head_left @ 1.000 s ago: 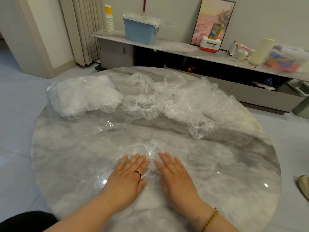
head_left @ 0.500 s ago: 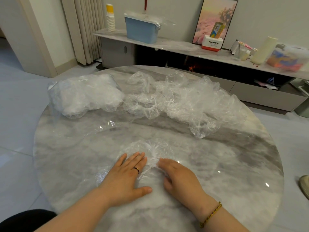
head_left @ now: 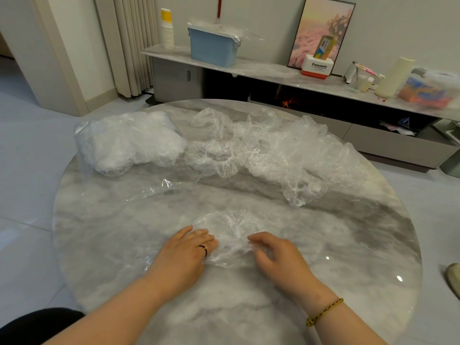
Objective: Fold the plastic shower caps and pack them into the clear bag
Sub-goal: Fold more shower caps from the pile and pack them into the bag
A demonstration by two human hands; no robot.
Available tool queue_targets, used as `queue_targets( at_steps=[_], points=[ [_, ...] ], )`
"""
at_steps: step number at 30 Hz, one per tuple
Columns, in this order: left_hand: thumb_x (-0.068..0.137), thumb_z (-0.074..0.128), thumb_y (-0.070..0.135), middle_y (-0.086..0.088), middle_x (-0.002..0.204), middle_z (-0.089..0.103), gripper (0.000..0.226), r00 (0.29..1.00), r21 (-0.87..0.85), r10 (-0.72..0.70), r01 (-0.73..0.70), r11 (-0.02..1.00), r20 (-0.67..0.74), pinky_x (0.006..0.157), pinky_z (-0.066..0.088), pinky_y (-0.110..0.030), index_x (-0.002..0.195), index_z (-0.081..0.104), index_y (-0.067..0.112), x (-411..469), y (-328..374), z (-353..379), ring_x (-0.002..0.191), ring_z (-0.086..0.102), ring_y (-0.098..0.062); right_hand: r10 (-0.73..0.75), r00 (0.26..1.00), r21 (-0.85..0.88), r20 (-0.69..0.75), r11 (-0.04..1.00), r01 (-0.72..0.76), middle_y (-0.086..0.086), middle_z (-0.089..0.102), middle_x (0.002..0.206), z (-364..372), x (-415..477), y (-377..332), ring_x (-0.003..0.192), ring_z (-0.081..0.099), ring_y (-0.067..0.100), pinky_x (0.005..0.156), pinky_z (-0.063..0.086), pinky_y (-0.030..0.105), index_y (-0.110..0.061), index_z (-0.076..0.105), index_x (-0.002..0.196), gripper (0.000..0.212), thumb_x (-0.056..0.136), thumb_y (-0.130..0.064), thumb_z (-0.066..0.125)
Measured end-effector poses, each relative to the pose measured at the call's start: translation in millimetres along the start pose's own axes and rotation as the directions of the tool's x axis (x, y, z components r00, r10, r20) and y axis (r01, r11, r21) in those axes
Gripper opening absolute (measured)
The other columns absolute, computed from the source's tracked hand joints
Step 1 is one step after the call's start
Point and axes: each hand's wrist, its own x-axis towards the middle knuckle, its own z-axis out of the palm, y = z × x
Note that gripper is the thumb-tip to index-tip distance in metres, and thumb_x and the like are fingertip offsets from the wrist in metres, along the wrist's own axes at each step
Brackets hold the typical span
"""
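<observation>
A crinkled clear shower cap (head_left: 230, 229) lies flattened on the round marble table (head_left: 348, 245) in front of me. My left hand (head_left: 185, 255) rests flat on its left part, fingers straight. My right hand (head_left: 278, 255) has its fingers curled into the cap's right edge and gathers the film. A heap of loose clear caps (head_left: 286, 153) stretches across the table's far side. At the far left lies the clear bag (head_left: 129, 140), stuffed with white folded caps.
A flat piece of clear film (head_left: 159, 188) lies left of centre on the table. Behind the table runs a low sideboard (head_left: 273, 73) with a blue bin (head_left: 212, 47), paper cups, a picture and boxes. A shoe (head_left: 454, 277) shows at the right edge.
My right hand went from flat on the cap to fingers curled, bunching the cap's right edge. The left hand stayed pressing, shifting slightly. The cap looks more gathered between the hands.
</observation>
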Motion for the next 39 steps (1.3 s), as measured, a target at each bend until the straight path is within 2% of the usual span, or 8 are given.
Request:
queue_targets(
  at_steps=[4,8,11,18,21,25,32,39],
  points=[
    [0.065,0.037,0.027,0.014,0.089,0.072,0.043,0.993,-0.151,-0.087,0.098,0.984,0.073,0.080,0.044,-0.014,0.084,0.076,0.024,-1.6,-1.8,-13.1,0.082,0.067,0.001,-0.075,0.964,-0.288,0.254,0.946,0.149,-0.013,0.035,0.139,-3.2,-4.8,-7.4,0.128,0.034,0.005,0.099,0.024,0.012,-0.028,0.017,0.145,0.077,0.082,-0.035,0.061],
    [0.089,0.046,0.009,0.023,0.104,0.063,0.027,0.942,-0.439,-0.282,0.334,0.834,0.181,0.082,0.034,0.000,0.097,0.069,0.023,-5.3,-11.8,-23.5,0.100,0.055,0.008,-0.068,0.979,-0.376,0.195,0.916,0.138,-0.008,0.047,0.134,-6.3,-2.6,-4.2,0.122,0.043,0.010,0.094,0.032,0.016,-0.026,0.036,0.138,0.052,0.088,-0.018,0.049],
    [0.086,0.052,-0.004,0.031,0.059,0.062,0.036,0.843,-0.636,-0.417,0.532,0.559,0.338,0.064,0.039,0.001,0.072,0.061,0.027,-3.4,-18.9,-29.8,0.066,0.057,0.017,0.035,0.994,-0.161,0.099,0.987,-0.019,-0.013,0.060,0.108,-10.3,0.5,0.0,0.103,0.054,0.006,0.082,0.039,0.011,-0.022,0.058,0.116,0.031,0.087,-0.012,0.050],
    [0.087,0.058,0.003,-0.002,0.065,0.057,0.013,0.683,-0.798,-0.667,0.562,0.217,0.299,0.046,0.041,-0.007,0.094,0.064,0.012,7.7,-7.9,-44.9,0.044,0.056,-0.002,0.299,0.953,0.317,0.053,0.900,-0.300,-0.011,0.049,0.053,-5.3,12.1,-3.2,0.051,0.044,0.003,0.046,0.034,0.009,-0.009,0.057,0.074,0.018,0.091,-0.014,0.052],
    [0.089,0.057,0.014,-0.009,0.091,0.057,0.032,0.639,-0.685,-0.768,0.575,0.447,0.036,0.072,0.043,-0.018,0.121,0.052,0.016,8.4,-0.2,-36.0,0.084,0.062,-0.013,0.339,0.940,0.276,-0.029,0.907,-0.318,-0.005,0.050,0.060,4.5,13.4,-3.4,0.054,0.046,0.005,0.045,0.036,0.008,-0.016,0.051,0.080,0.015,0.094,-0.014,0.047],
    [0.098,0.029,0.033,-0.008,0.116,0.061,0.031,0.903,-0.160,-0.234,0.188,0.969,-0.361,0.104,0.019,-0.031,0.117,0.048,0.017,4.4,16.1,-18.2,0.107,0.046,-0.019,0.333,0.936,0.175,-0.118,0.934,-0.310,-0.007,0.049,0.060,16.2,14.0,1.0,0.053,0.046,0.006,0.046,0.036,0.011,-0.022,0.048,0.086,0.010,0.094,-0.016,0.047],
    [0.100,0.002,0.035,-0.001,0.117,0.066,0.068,0.963,-0.007,-0.185,0.190,0.982,0.194,0.108,0.010,-0.031,0.112,0.067,0.018,9.1,37.5,10.0,0.116,0.050,-0.016,0.298,0.940,0.007,-0.164,0.954,-0.301,-0.008,0.045,0.063,23.1,13.2,-0.6,0.062,0.047,0.012,0.054,0.035,0.021,-0.016,0.042,0.126,0.033,0.095,-0.023,0.047],
    [0.078,0.032,0.044,-0.002,0.117,0.065,0.052,0.914,0.051,-0.272,0.269,0.962,0.302,0.104,0.007,-0.041,0.113,0.066,0.026,8.0,41.8,8.2,0.108,0.063,-0.022,-0.026,0.916,-0.461,-0.401,0.870,-0.177,0.013,0.061,0.118,30.1,10.6,1.8,0.102,0.058,0.030,0.077,0.053,0.036,-0.012,0.048,0.121,0.063,0.063,-0.001,0.070]
  ],
)
